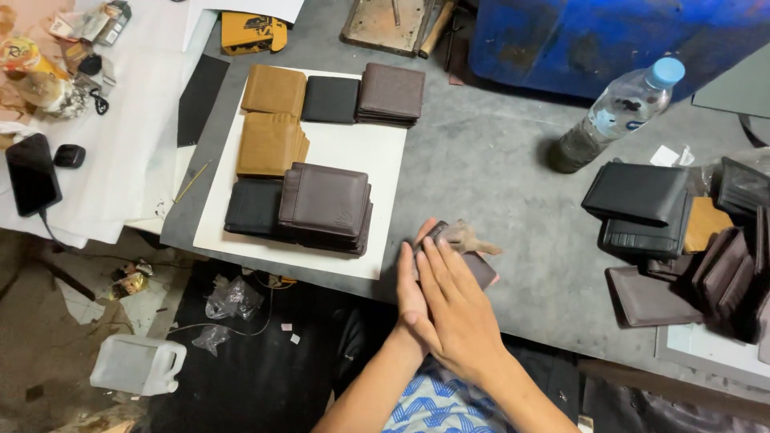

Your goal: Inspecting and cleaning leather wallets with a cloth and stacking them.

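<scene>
Both hands are down at the near edge of the grey worktable (497,160), laid one over the other on a dark brown wallet (475,263). The right hand (457,309) lies on top, flat, fingers straight and close together, pointing away from the body and a little leftward; it grips nothing, it presses. The left hand (411,293) sits beneath and just to the left, its fingers (425,234) curled round the wallet's far left corner, so it has a loose hold there, though most of that hand is hidden under the right. The wallet itself pokes out past the fingertips up and to the right, its long axis running on a slant from near-left to far-right, and a tan scrap or tab (473,238) sticks up from its far end. So the wallet lies directly under and just ahead of both palms, with the right hand covering more of it. To the left, well apart, a white board (377,160) carries sorted stacks of wallets: tan, black and brown, the nearest brown stack (325,204) lying closest to the left hand. Off to the right a loose heap of black and brown wallets (682,248) sits beside a plastic water bottle (618,112).
</scene>
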